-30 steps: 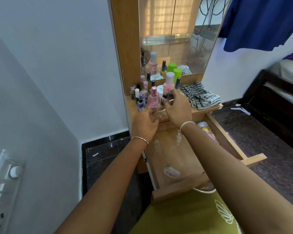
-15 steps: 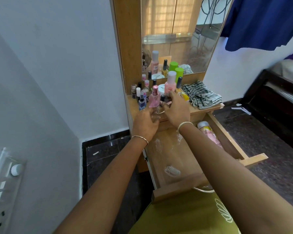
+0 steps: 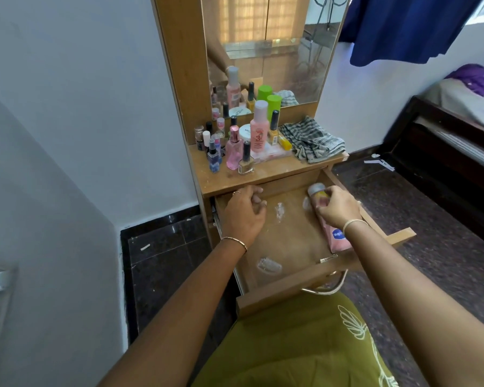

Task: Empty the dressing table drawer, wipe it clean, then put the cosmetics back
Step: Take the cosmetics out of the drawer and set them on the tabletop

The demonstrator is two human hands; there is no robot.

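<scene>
**Right hand on the bottle in the open drawer**

Your right hand [image 3: 338, 209] curls its fingers around a long pink plastic bottle [image 3: 337, 238] with a grey cap. The bottle lies along the right wall of the pulled-out light wooden drawer [image 3: 285, 293]. Your left hand [image 3: 245, 213] hangs over the drawer's back-left corner, fingers loosely curled on nothing. White powdery smears [image 3: 279, 211] mark the drawer floor. On the wooden tabletop [image 3: 249, 177] above stand small cosmetic bottles [image 3: 233, 150], beside a grey striped cloth [image 3: 312, 142].
</scene>
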